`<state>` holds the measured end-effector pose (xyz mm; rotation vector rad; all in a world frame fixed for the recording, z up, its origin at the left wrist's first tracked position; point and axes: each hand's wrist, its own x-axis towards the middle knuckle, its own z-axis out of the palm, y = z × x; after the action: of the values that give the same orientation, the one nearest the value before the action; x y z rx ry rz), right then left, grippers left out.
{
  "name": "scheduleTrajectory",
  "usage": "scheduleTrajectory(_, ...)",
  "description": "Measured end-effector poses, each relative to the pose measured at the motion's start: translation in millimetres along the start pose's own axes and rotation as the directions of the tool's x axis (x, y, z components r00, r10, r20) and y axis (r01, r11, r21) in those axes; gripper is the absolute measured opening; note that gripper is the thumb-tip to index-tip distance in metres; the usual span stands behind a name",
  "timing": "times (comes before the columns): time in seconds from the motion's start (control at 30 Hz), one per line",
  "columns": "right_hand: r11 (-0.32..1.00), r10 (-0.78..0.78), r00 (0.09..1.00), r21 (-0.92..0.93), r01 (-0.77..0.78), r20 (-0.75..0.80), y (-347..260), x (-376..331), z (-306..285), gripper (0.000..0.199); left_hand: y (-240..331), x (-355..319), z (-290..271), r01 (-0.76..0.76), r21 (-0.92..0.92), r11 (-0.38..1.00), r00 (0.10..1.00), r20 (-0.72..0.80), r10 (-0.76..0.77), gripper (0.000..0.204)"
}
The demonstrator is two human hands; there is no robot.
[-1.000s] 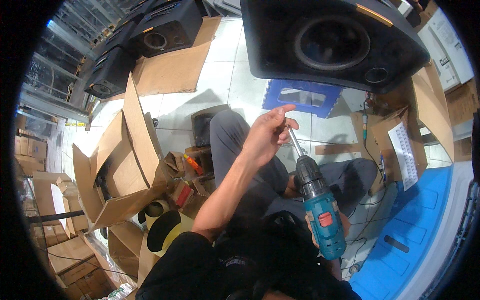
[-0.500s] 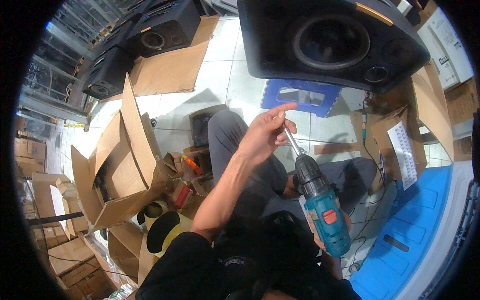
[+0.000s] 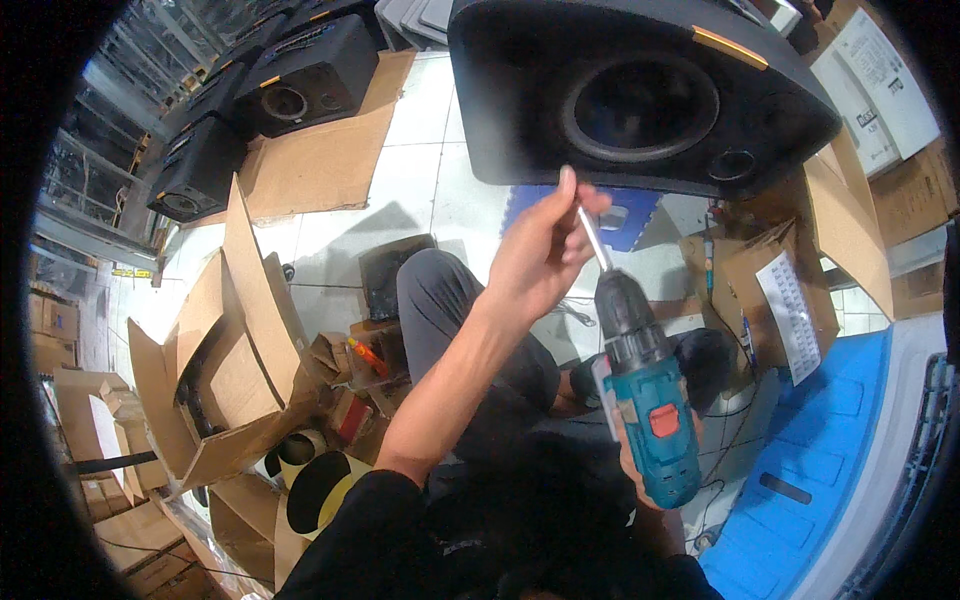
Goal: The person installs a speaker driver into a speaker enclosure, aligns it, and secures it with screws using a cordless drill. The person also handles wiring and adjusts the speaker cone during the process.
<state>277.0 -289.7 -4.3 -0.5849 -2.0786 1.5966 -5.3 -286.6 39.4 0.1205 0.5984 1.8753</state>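
Note:
My right hand grips a teal and black cordless drill from beneath, most of its fingers hidden by the tool's body. A long silver bit sticks out of the black chuck and points away from me. At its far end, the fingers of my left hand are closed around the tip. Whether a screw sits there is hidden by the fingers. Just beyond stands a large black speaker with a round cone, its lower edge close to my left fingertips.
A blue plastic mat lies partly under the speaker. Open cardboard boxes and cardboard tubes stand at my left. To the right are a blue panel and a small carton. More speakers rest far left on flat cardboard.
The drill's bit points more directly away from me, and my left thumb now sticks up while the fingers curl at the bit's tip. The whole view has shifted slightly.

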Motion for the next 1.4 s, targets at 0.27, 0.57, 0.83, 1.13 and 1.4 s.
scheduleTrajectory(0.27, 0.593, -0.6, 0.784, -0.746, 0.303, -0.158, -44, 83, 8, 0.046, 42, 41, 52, -0.113, -0.057, 0.992, 0.974, 0.193, 0.122, 0.025)
scheduleTrajectory(0.57, 0.566, -0.648, 0.751, -0.74, 0.363, -0.127, -56, 119, 10, 0.049, 52, 60, 58, -0.125, -0.077, 0.989, 0.976, 0.168, 0.136, 0.023)
scheduleTrajectory(0.83, 0.481, -0.715, 0.688, -0.802, 0.353, -0.126, -60, 128, 12, 0.051, 52, 63, 56, -0.182, 0.097, 0.978, 0.979, 0.11, 0.172, 0.035)
scheduleTrajectory(1.13, 0.487, -0.757, 0.611, -0.824, 0.289, -0.233, -41, 128, 21, 0.044, 52, 50, 42, -0.465, 0.884, 0.047, 0.522, 0.231, 0.821, 0.032)
scheduleTrajectory(1.4, 0.434, -0.643, 0.717, -0.9, 0.053, -0.268, -52, 114, 25, 0.052, 62, 60, 30, -0.237, 0.863, -0.445, 0.543, 0.498, 0.676, 0.028)
